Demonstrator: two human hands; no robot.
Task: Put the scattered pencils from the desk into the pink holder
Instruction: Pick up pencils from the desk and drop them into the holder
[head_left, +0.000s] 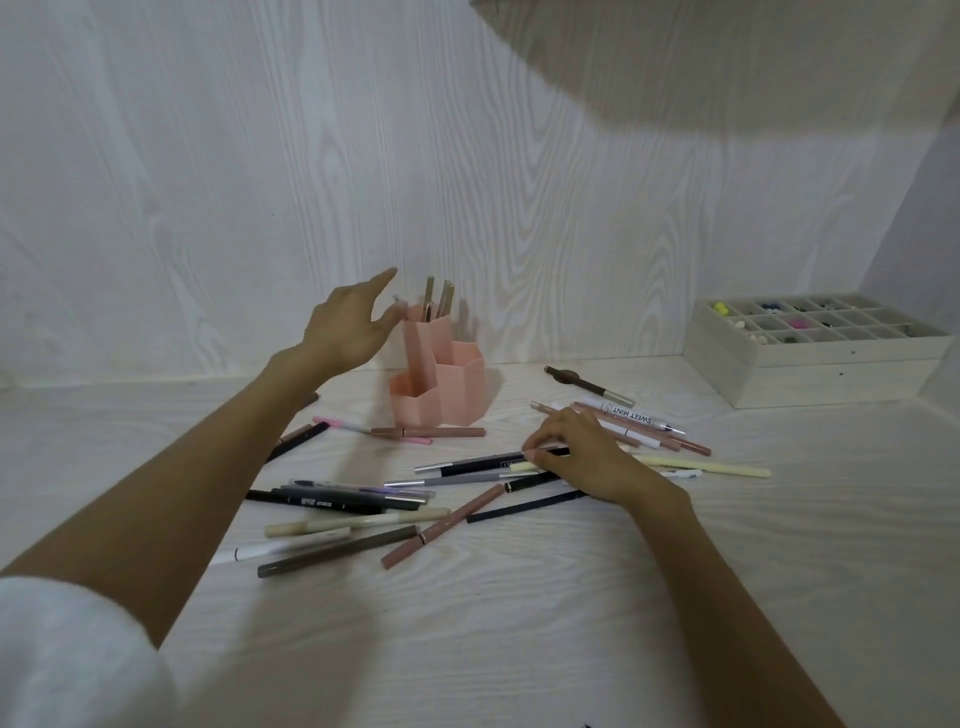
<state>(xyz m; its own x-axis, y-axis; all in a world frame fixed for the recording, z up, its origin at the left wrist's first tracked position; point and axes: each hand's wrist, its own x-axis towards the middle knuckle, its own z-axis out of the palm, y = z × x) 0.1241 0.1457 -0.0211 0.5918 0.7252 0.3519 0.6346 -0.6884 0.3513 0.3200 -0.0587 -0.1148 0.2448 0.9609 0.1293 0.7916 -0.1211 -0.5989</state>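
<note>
From the head view, the right hand (582, 454) is pressing down on the desk (519, 623) and pinching the near end of a black pencil (485, 462) between fingertips (532, 452) and thumb; that pencil is lying almost flat across, its long axis running from about three o'clock to nine o'clock, with the free end pointing left. The holder (441, 384) is standing upright at roughly eleven o'clock from that hand, near but apart from it, so I judge the pencil needs to be tipped upright and carried up and left. The left hand (353, 327) is hovering in the air with fingers spread loose, gripping nothing, just beside the holder's tallest cup at its nine o'clock; it is the nearer hand to the holder, while the right is nearer the loose pencils. Counting: one holder with three hexagonal cups, about three pencils standing in the tall rear cup, and roughly twenty lying scattered, though overlaps are making an exact tally uncertain. One compartment tray (810, 343) is sitting at two o'clock against the wall.
</note>
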